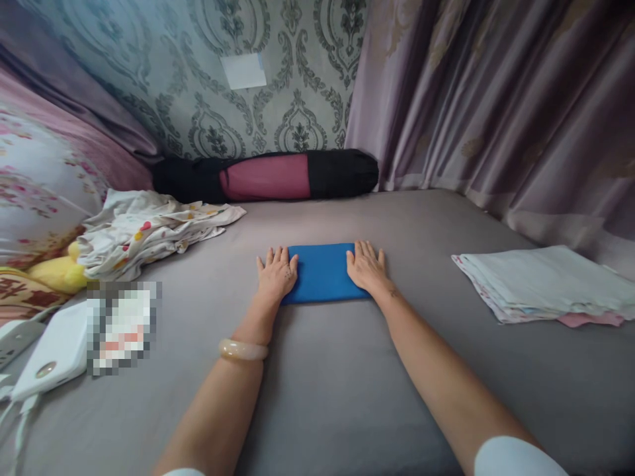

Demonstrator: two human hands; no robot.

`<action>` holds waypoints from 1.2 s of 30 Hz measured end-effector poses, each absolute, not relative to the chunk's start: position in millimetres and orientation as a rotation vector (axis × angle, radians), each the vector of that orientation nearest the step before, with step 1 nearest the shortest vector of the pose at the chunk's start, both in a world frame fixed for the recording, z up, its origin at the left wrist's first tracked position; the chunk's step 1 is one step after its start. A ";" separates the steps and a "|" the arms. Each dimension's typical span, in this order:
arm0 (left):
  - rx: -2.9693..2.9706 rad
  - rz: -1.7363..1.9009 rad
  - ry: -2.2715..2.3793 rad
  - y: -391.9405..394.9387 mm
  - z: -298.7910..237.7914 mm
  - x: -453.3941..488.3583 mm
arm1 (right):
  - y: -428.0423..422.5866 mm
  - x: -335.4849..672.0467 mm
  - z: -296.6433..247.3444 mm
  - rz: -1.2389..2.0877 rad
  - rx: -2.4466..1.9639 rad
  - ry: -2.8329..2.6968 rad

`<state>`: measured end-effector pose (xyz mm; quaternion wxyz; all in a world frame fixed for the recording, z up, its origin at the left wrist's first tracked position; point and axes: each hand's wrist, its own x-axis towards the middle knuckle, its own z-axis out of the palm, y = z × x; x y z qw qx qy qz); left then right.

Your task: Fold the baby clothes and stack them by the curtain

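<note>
A blue cloth (321, 272), folded into a flat rectangle, lies on the grey bed sheet (342, 383) in front of me. My left hand (278, 272) rests on its left edge, fingers stretched forward and slightly apart. On the opposite edge lies my right hand (366, 266), also flat with the fingers extended. Both palms press down at the sides, and neither hand grips the cloth. The edges beneath my hands are hidden. A pale bangle (243, 350) circles my left wrist.
A stack of folded cloths (540, 281) lies at right. Crumpled white clothes (153, 228) and a yellow plush toy (59, 274) are at left, near a white power bank (59, 350) with cables. A long black and maroon bag (268, 176) lies along the wall.
</note>
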<state>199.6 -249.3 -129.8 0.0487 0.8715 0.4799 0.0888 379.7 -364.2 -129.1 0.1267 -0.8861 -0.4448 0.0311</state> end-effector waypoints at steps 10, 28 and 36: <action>2.761 0.295 1.384 -292.3 -135.1 223.3 | -360.7 351.2 -140.9 -0.024 -2.566 -1.279; 1.173 1.395 1.111 -232.8 -122.0 198.2 | -362.4 310.0 -133.6 0.058 -2.463 -1.599; 0.215 1.307 0.861 -203.0 -120.1 172.9 | -343.8 306.5 -125.5 0.079 -2.475 -1.657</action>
